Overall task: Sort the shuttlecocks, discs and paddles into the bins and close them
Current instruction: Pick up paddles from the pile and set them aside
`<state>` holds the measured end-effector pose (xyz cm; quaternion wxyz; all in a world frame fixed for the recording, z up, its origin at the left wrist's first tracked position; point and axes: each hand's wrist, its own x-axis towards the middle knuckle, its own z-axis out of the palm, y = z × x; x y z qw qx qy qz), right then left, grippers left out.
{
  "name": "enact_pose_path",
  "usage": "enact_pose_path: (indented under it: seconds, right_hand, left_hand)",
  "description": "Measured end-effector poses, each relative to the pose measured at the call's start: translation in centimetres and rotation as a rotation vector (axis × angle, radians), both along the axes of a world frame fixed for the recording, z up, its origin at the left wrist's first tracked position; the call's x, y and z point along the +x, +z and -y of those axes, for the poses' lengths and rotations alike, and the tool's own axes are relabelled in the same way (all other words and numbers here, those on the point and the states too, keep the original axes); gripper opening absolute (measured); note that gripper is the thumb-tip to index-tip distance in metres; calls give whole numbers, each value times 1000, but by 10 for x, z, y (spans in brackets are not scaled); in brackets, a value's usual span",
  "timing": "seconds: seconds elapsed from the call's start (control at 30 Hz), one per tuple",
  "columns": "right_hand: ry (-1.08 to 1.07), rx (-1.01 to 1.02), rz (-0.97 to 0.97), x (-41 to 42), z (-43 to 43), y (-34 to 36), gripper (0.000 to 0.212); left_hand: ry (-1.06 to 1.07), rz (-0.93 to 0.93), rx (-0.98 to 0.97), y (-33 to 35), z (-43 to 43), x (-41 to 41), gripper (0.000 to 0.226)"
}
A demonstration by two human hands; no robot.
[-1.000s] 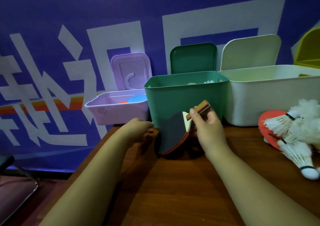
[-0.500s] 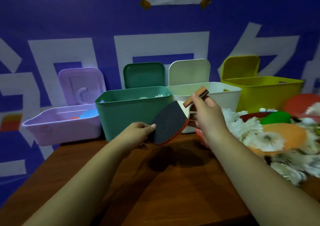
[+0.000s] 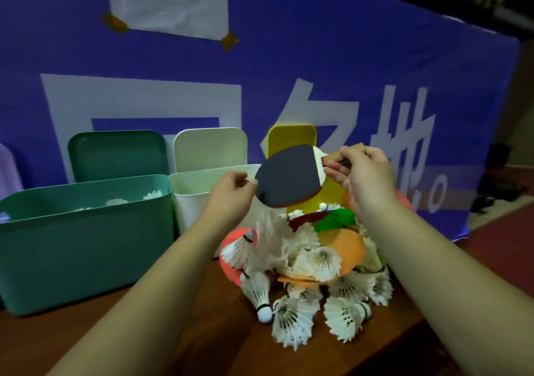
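Black-faced wooden-handled paddle (image 3: pixel 289 175) is in the air over the pile, in front of the yellow plastic bin (image 3: pixel 335 193). Right hand (image 3: pixel 367 173) grips the handle, left hand (image 3: pixel 231 199) pinches the blade edge. Green plastic bin (image 3: pixel 86 231) holds some shuttlecocks. Most white feather shuttlecocks (image 3: pixel 303 260) and an orange flat disc (image 3: pixel 349 245) sit unsorted near the counter (image 3: pixel 202 332) right edge. Lids all up.

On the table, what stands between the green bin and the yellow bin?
The head view shows the open white bin standing between the green bin and the yellow bin, close beside the green one.
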<state>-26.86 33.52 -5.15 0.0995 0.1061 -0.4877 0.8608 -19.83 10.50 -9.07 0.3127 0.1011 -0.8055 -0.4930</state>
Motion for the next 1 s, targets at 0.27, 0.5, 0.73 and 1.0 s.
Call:
enact_pose_path:
  seconds: [0.27, 0.5, 0.73, 1.0]
  right_hand:
    - [-168, -52, -31, -77, -17, 17, 21]
    - [-272, 284, -117, -149, 6, 9, 16]
    - [-525, 800, -287, -197, 32, 0, 16]
    - [-297, 1258, -222, -219, 59, -15, 30]
  left_hand:
    - [101, 129, -490, -9, -3, -68, 58]
    - [248, 119, -812, -31, 6, -89, 38]
    - [282, 79, -852, -34, 11, -91, 38]
    - [272, 91, -843, -33, 13, -93, 42]
